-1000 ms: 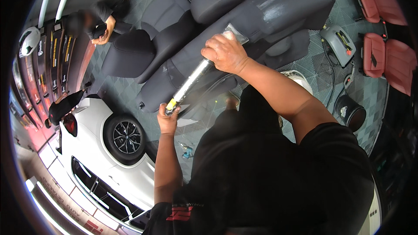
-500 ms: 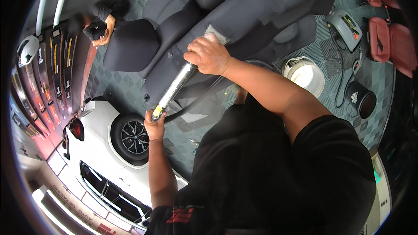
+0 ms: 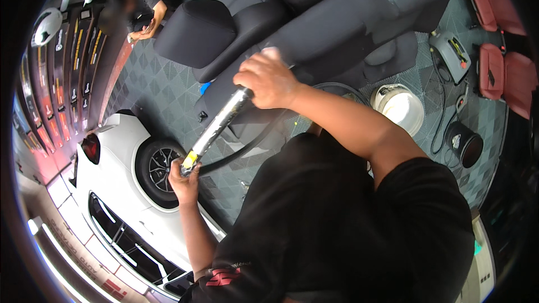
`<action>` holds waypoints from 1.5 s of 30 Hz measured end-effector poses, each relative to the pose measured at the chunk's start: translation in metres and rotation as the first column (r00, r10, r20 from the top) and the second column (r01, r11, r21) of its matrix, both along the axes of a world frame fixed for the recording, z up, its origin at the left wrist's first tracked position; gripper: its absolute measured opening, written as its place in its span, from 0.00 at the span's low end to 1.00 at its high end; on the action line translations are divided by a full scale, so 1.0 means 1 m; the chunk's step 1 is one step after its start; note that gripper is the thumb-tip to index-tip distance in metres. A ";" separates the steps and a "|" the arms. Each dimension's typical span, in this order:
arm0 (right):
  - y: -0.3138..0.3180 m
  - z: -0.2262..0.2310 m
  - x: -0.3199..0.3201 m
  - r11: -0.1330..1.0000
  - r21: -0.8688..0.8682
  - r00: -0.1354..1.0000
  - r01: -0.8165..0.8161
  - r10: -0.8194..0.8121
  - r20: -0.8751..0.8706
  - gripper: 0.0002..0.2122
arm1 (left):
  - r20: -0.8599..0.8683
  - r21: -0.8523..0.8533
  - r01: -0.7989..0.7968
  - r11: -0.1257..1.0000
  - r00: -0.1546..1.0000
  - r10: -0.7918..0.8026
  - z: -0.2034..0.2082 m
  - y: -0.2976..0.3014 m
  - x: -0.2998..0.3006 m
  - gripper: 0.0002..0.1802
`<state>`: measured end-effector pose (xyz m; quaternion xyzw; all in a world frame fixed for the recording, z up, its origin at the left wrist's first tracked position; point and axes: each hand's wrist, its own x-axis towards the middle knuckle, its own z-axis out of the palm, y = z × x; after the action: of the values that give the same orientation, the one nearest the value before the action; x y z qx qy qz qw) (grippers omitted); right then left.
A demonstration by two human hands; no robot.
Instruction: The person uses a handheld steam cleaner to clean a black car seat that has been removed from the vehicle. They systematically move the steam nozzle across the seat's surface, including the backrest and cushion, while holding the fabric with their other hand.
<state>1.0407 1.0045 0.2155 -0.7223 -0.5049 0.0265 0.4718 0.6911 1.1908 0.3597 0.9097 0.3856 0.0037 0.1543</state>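
Note:
A shiny metal vacuum wand (image 3: 218,122) slants across the middle of the view, with both hands on it. My left hand (image 3: 184,180) is closed around its lower end by a yellow label, where a black hose (image 3: 247,147) leads off. Higher up, my right hand (image 3: 268,80) wraps the wand close to its nozzle end. That end lies against or just over a dark fabric car seat (image 3: 337,36); the nozzle is mostly hidden by the hand and blurred, so contact is hard to tell.
A white bucket (image 3: 400,109) stands right of my forearm, near a grey machine (image 3: 451,59) and a black cylinder (image 3: 465,143). Red seats (image 3: 493,70) are at far right. A white car (image 3: 126,191) is at left. Another person (image 3: 146,14) is at upper left, beside a headrest (image 3: 195,31).
The wand and both hands have shifted down and left over the seat. The clear nozzle, visible before, is now mostly hidden. The whole view has shifted slightly. Both hands keep their hold.

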 end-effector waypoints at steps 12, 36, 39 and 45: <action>-0.066 -0.048 0.157 0.933 -0.126 0.922 0.338 -0.301 0.243 0.18 | 0.061 -0.237 0.153 0.959 0.988 -0.143 -0.073 -0.023 0.212 0.29; 0.098 0.002 -0.073 0.976 -0.216 0.992 0.032 -0.058 -0.114 0.15 | 0.066 -0.325 -0.123 0.938 0.986 0.152 -0.028 0.073 -0.065 0.19; 0.099 0.002 -0.080 0.962 -0.272 0.996 0.034 -0.056 -0.075 0.15 | 0.046 -0.292 -0.122 0.949 0.989 0.141 -0.038 0.075 -0.075 0.21; 0.104 0.004 -0.093 0.958 -0.285 0.997 0.044 -0.060 -0.050 0.14 | 0.059 -0.398 -0.180 0.900 0.974 0.220 -0.048 0.081 -0.088 0.21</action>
<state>0.9480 1.1083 0.2199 -0.7944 -0.4629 0.1070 0.3784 0.6035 1.2714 0.3116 0.8149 0.4616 -0.0108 0.3505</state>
